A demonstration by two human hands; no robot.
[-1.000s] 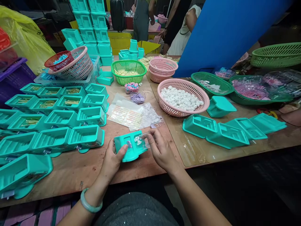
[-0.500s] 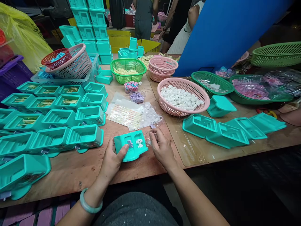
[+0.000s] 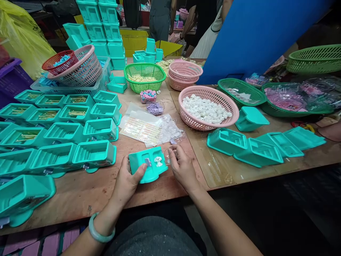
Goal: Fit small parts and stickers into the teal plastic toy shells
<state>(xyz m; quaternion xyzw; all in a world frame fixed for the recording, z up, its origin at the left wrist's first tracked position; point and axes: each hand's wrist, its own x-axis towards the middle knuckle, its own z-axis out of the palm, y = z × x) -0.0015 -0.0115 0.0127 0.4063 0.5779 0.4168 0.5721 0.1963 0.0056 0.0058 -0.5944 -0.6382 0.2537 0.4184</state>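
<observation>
My left hand [image 3: 129,179] grips a turquoise plastic box [image 3: 137,161] by its left side, thumb on the front face. On that face sit a small white dog figure [image 3: 158,161] and a small purple piece [image 3: 148,162], one in each recess. Just right of the box, my right hand [image 3: 182,167] pinches a thin, clear piece with a curved edge [image 3: 167,156]; its exact kind is unclear. Behind the box lie a sticker sheet [image 3: 141,131] and clear film scraps with little purple bits [image 3: 172,129].
Rows of turquoise boxes [image 3: 92,154] stand at left, some with sticks. A pink basket of white dog figures [image 3: 183,112] is behind my right hand. More turquoise boxes [image 3: 263,152] lie at right. Another person's hand [image 3: 330,132] shows at the right edge.
The view has shifted very slightly. Both hands keep their hold, and the box stays in the same place. People in the background have moved a little.
</observation>
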